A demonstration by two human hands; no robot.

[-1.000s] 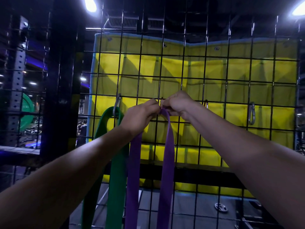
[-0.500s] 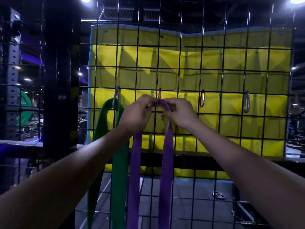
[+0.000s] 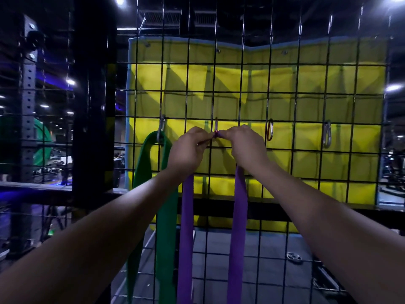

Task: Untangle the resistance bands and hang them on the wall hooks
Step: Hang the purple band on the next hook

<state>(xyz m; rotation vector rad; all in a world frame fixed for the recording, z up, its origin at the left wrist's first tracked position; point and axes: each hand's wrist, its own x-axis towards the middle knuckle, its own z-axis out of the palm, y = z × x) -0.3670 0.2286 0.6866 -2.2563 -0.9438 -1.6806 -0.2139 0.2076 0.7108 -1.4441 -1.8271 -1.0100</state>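
A single head-worn view looks straight ahead, roughly level, at a black wire grid point(image 3: 241, 102) that stands close in front and fills most of the frame. Both forearms reach forward from the bottom corners, so the left hand point(image 3: 186, 150) and right hand point(image 3: 248, 148) meet near the centre, at arm's length from the lens. The wide angle bends the grid's outer wires and stretches the near arms. Through the mesh the view carries on to a yellow padded mat point(image 3: 306, 84) behind, ceiling lights at the top edge, and grey floor at the bottom.
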